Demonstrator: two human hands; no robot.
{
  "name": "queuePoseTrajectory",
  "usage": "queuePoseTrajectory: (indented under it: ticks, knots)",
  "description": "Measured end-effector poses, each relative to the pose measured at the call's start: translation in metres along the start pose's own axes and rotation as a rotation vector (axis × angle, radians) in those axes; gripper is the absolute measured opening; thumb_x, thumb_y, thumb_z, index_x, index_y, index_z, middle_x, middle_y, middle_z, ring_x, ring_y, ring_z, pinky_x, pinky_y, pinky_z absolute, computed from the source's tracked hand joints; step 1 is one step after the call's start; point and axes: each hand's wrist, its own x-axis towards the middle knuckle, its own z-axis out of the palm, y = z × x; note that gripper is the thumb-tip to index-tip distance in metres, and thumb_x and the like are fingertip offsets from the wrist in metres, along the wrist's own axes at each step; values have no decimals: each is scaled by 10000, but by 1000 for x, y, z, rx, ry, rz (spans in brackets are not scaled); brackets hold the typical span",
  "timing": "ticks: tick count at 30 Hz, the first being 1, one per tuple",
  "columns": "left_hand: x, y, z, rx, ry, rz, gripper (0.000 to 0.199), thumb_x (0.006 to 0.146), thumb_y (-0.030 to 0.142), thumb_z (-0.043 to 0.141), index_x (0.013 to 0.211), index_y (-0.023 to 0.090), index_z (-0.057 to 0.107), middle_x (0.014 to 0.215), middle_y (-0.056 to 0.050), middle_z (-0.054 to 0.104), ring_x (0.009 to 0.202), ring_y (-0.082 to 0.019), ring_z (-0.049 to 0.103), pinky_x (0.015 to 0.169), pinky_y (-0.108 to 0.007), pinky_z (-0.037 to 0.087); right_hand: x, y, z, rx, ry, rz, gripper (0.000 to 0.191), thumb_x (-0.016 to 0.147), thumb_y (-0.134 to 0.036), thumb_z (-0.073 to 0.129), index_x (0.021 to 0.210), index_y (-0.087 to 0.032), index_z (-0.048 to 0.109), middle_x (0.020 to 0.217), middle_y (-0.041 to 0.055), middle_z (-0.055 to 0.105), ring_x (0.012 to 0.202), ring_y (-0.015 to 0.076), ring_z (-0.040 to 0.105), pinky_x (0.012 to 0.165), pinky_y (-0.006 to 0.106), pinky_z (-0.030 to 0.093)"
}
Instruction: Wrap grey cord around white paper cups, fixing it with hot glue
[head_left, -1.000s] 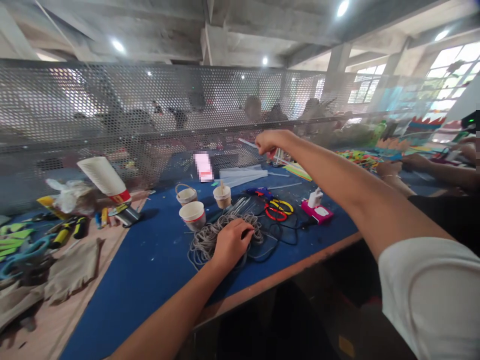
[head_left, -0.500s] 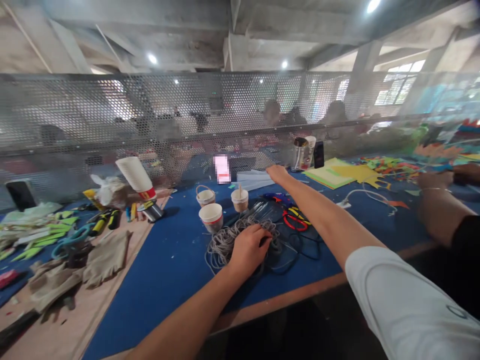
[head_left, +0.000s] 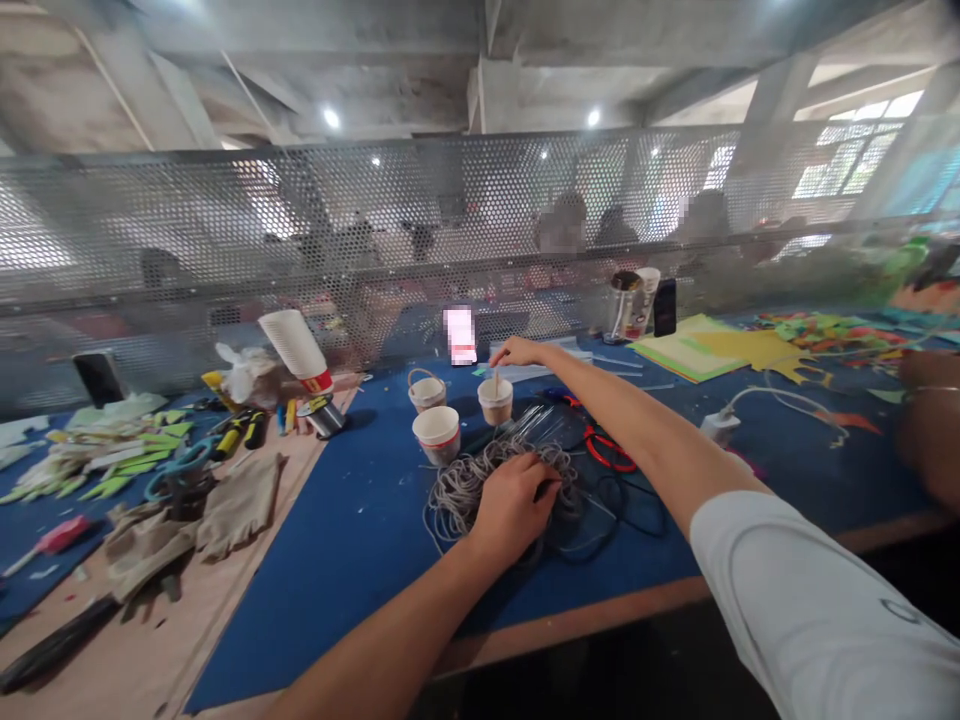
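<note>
My left hand lies on a tangled heap of grey cord, its fingers curled into the strands; their tips are partly hidden. Farther forward, my right hand is closed at the top of a thin wooden stick. The stick stands in a small paper cup with a tan wrap. Left of it are a cup with an arched handle and a larger white cup with a red band. Behind my right hand lie pale translucent strips.
Red-handled scissors lie beneath my right forearm. Stacked paper cups lean at the left, near work gloves. Coloured sheets and a white charger are at the right. A perforated metal screen closes off the back.
My right hand has moved left from beside the pale strips to the stick in the cup. My left hand stays on the cord. The view has swung slightly left.
</note>
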Motion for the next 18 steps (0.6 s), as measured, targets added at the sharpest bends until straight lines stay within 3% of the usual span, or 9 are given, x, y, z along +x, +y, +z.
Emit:
queuePoseTrajectory:
  ticks: [9,14,18]
  knots:
    - [-1,0,1,4,-9,3,104,897,188,593,898,213,693,888,-45,682,857,-181,645,796,-289,520,24,5,20,107,-194,-93,489,729,-19,569,1134,-228,748,1401,37,583,1257,181,565,908,214,454]
    - [-1,1,0,2,-21,8,105,905,197,585,901,205,690,890,-51,679,847,-181,637,776,-290,512,39,3,25,94,-220,-74,422,743,-53,621,1114,-205,751,1379,35,610,1233,191,585,943,227,449]
    - [0,1,-2,-11,-26,13,112,907,189,577,915,205,688,892,-54,683,840,-184,638,774,-297,509,45,-1,27,74,-195,-32,340,815,-169,665,1151,-177,715,1298,64,671,1134,204,645,968,341,477]
